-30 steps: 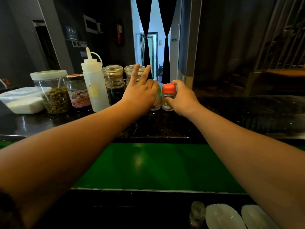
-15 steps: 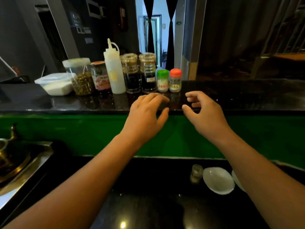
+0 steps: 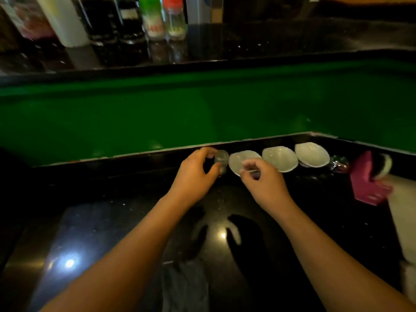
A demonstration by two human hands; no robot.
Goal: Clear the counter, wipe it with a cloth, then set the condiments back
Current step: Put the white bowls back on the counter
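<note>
On the lower black counter [image 3: 112, 233], my left hand [image 3: 193, 176] curls around a small glass jar [image 3: 221, 159] by the green wall. Just right of it, my right hand [image 3: 263, 181] pinches the near rim of the leftmost white dish [image 3: 238, 159]. Two more white dishes [image 3: 280, 158] [image 3: 311, 154] sit in a row to the right. A grey cloth [image 3: 184, 287] lies near the counter's front edge between my forearms. Up on the raised ledge [image 3: 270, 43] stand the condiments, blurred: a white squeeze bottle [image 3: 65, 21], dark jars [image 3: 130, 25], a green-capped shaker [image 3: 153, 19] and an orange-capped shaker [image 3: 175, 19].
A green wall panel [image 3: 202, 104] separates the ledge from the lower counter. At the right lie a crumpled foil wrapper [image 3: 338, 163], a pink object [image 3: 369, 185] and a white container [image 3: 403, 217] at the frame edge.
My view has tipped down from the ledge to the lower counter. Both hands left the shakers, dropped, and closed on the small jar and the leftmost dish.
</note>
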